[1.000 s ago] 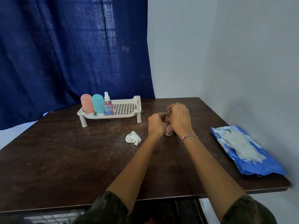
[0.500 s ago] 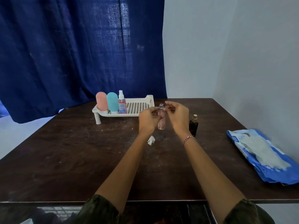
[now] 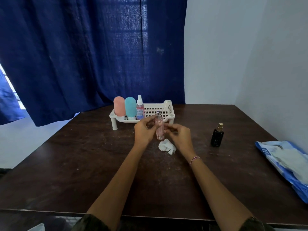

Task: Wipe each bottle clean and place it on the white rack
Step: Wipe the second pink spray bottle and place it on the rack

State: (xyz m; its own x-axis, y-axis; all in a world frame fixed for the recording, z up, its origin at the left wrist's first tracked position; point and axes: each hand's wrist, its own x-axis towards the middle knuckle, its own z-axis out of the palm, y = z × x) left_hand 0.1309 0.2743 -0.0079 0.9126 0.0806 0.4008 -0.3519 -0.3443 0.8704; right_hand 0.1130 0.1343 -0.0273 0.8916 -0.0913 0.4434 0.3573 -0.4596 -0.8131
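A slim pink spray bottle (image 3: 159, 129) is held upright above the table, just in front of the white rack (image 3: 168, 117). My left hand (image 3: 144, 132) grips its left side. My right hand (image 3: 180, 135) touches its right side with the fingertips. A crumpled white wipe (image 3: 167, 146) lies on the table right below the bottle. On the rack's left end stand a pink bottle (image 3: 119, 106), a teal bottle (image 3: 130, 107) and a clear spray bottle with pink liquid (image 3: 140, 109). A black bottle with a gold cap (image 3: 217, 135) stands on the table to the right.
A blue pack of wipes (image 3: 286, 164) lies at the table's right edge, by the white wall. A dark blue curtain (image 3: 83, 55) hangs behind the rack. The dark wooden table (image 3: 83, 172) ends close to me at the bottom.
The pink spray bottle has come up from the table and is held upright nearer the rack. The view has swung, so the black bottle now shows at the right.
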